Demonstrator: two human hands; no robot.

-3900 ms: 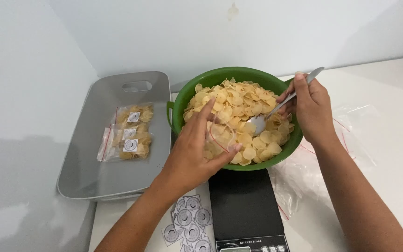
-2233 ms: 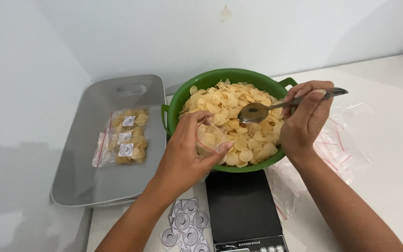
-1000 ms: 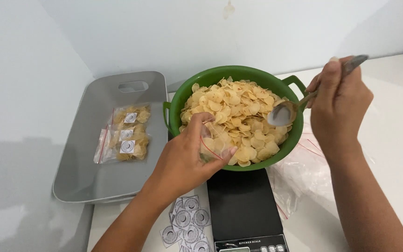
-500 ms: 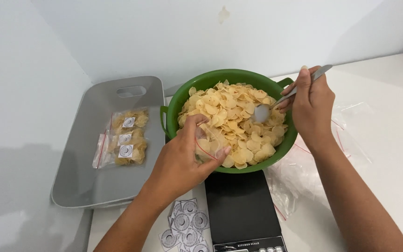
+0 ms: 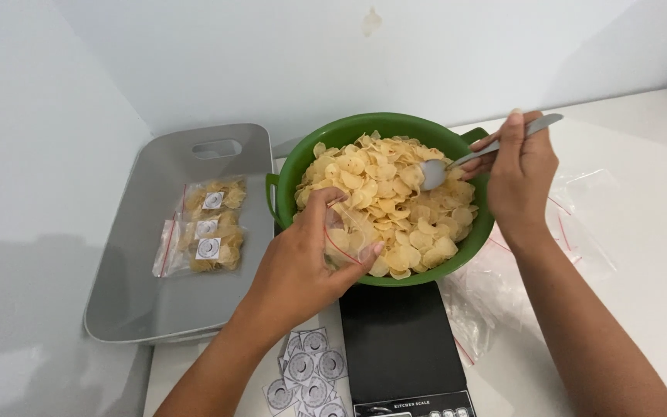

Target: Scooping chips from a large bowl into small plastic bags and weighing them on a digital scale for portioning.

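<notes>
A green bowl [image 5: 303,158] heaped with pale yellow round chips [image 5: 384,185] stands on the white table. My left hand [image 5: 303,262] holds a small clear zip bag [image 5: 349,235] with a red seal line open over the bowl's near side; some chips lie inside it. My right hand [image 5: 523,177] grips a metal spoon [image 5: 457,162] by the handle, its bowl dipped into the chips at the right of the pile.
A grey tray [image 5: 148,301] at the left holds filled chip bags with round labels [image 5: 206,228]. A black kitchen scale [image 5: 403,347] sits in front of the bowl. Round paper labels [image 5: 306,374] lie beside it. Empty clear zip bags [image 5: 542,247] are piled at the right.
My right hand swung the spoon out to the bowl's right rim, then brought it back down into the chips. My left hand keeps the bag in place.
</notes>
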